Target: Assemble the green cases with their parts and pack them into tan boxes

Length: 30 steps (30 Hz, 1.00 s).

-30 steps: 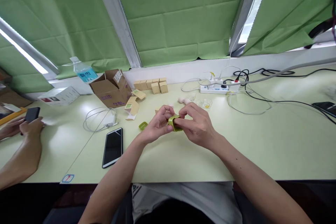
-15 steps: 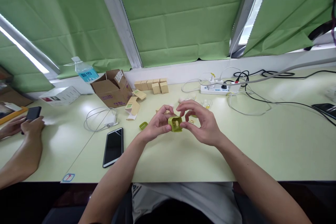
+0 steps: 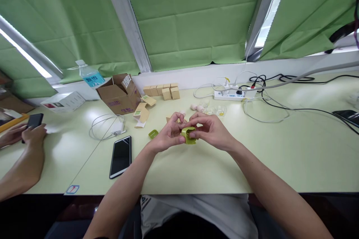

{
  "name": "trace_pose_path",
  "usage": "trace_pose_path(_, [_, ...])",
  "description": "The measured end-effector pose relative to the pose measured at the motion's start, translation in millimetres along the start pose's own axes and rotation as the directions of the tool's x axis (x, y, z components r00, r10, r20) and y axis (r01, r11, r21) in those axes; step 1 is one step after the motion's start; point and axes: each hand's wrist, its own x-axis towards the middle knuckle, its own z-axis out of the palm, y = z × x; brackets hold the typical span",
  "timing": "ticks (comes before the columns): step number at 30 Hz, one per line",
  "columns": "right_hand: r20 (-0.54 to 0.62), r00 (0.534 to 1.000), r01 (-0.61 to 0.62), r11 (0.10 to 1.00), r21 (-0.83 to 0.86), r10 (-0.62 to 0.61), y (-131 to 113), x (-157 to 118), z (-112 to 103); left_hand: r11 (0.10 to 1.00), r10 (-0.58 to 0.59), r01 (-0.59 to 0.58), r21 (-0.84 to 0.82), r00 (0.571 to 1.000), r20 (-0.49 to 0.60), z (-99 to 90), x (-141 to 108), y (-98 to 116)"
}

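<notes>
- The left hand (image 3: 169,133) is clamping a hollow green casing (image 3: 185,132) between thumb and fingers.
- The right hand (image 3: 213,130) is meeting it from the other side, its thumb reaching into the casing's opening and its fingers bending over the upper edge; whether they are gripping the wall or something inside, I cannot tell.
- The casing is sitting between the two hands, above the table (image 3: 196,171), its open side facing the right hand.
- A flat green piece with a slot (image 3: 153,134) is lying just left of the left hand.
- A large phone (image 3: 120,157) is resting left of the left forearm.
- Beyond the left hand, an opened small carton (image 3: 142,112) and a larger cardboard box (image 3: 120,99) are standing.
- Small tan boxes (image 3: 161,90) are lining up beyond both hands.
- Clear plastic pieces (image 3: 221,110) are lying just beyond the right hand, with a white power strip (image 3: 230,95) stretching farther back.
- Far left of the left hand, a co-worker's hands (image 3: 37,133) are holding a dark phone (image 3: 35,120).
</notes>
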Motion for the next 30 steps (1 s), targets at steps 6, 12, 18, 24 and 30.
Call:
trace_pose_path(6, [-0.04, 0.999, -0.033, 0.999, -0.015, 0.033, 5.8, 1.2, 6.5, 1.0, -0.017, 0.018, 0.017, 1.0, -0.012, 3.2, 0.2, 2.2])
trace_pose_path(12, [-0.084, 0.996, 0.018, 0.996, -0.082, -0.024, 9.6, 0.4, 10.3, 1.0, -0.003, 0.004, 0.028, 1.0, -0.03, 5.3, 1.1, 2.2])
trace_pose_path(18, [-0.14, 0.975, 0.172, 0.985, 0.003, -0.17, -0.5, 3.6, -11.9, 0.993, 0.111, -0.101, 0.062, 0.975, -0.194, -2.4, 2.3, 3.6])
trace_pose_path(24, [-0.609, 0.746, 0.084, 0.945, -0.317, -0.27, 14.4, 14.6, -51.4, 0.942, 0.323, -0.324, 0.088, 0.807, -0.494, -13.7, 6.8, 10.2])
trace_pose_path(30, [-0.393, 0.897, -0.138, 0.713, -0.687, -0.204, 53.8, 34.9, -46.2, 0.917, 0.349, -0.394, 0.059, 0.722, -0.598, -18.3, 9.7, 12.9])
